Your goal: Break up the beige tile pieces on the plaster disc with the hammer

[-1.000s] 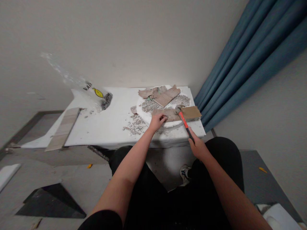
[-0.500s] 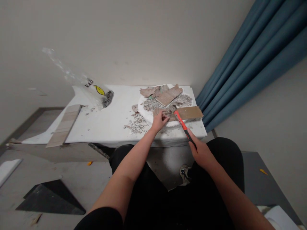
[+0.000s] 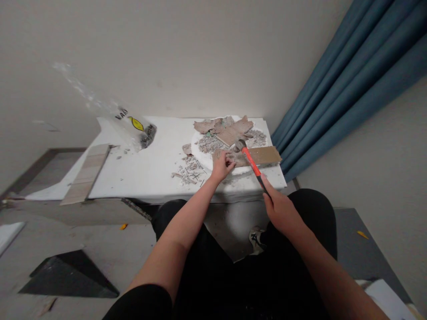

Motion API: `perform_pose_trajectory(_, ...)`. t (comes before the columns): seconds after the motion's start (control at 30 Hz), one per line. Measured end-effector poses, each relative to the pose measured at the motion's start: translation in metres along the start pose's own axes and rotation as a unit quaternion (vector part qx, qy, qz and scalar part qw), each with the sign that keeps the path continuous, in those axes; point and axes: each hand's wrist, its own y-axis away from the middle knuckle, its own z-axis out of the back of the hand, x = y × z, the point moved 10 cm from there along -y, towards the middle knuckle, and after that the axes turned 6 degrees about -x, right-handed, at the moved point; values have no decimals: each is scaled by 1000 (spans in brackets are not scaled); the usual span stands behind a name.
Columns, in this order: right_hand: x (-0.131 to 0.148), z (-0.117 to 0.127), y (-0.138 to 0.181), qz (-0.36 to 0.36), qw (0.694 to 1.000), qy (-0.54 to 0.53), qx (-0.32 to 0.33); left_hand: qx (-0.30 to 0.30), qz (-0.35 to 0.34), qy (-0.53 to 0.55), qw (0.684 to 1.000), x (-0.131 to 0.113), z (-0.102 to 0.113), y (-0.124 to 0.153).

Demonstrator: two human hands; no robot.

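My right hand (image 3: 282, 206) is wrapped around the dark grip of a hammer (image 3: 252, 162) with an orange-red handle. The hammer's metal head is over the far edge of a brown board strip (image 3: 267, 155), close to the crushed grey-brown material. My left hand (image 3: 222, 166) is closed at the strip's left end, thumb and fingers curled against it; what lies under the fingertips is partly hidden. The strip rests across a round white plate-like base (image 3: 200, 156) that bears crumbled material (image 3: 213, 144) and larger flat broken pieces (image 3: 233, 132).
White sheeting (image 3: 160, 160) covers the low table. Splinters and crumbs (image 3: 190, 171) lie left of the base. Further left are a clear plastic bag (image 3: 135, 129) with dark bits and a wood-look plank (image 3: 88, 173). A blue curtain (image 3: 333, 84) hangs at right; a black folded piece (image 3: 68, 275) lies on the floor.
The hammer head has risen slightly, away from the board strip and my left fingers. My left hand stays on the strip. The whole view has shifted a little.
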Motion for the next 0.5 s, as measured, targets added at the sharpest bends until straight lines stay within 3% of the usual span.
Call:
perform_pose_trajectory(0.17,2,-4,1,4,1000,0,29,-11,4,2,1000,1,0,1)
perform_pose_trajectory(0.5,0,-9,3,-9,999,-34,20,-25,15,21,999,5,0,3)
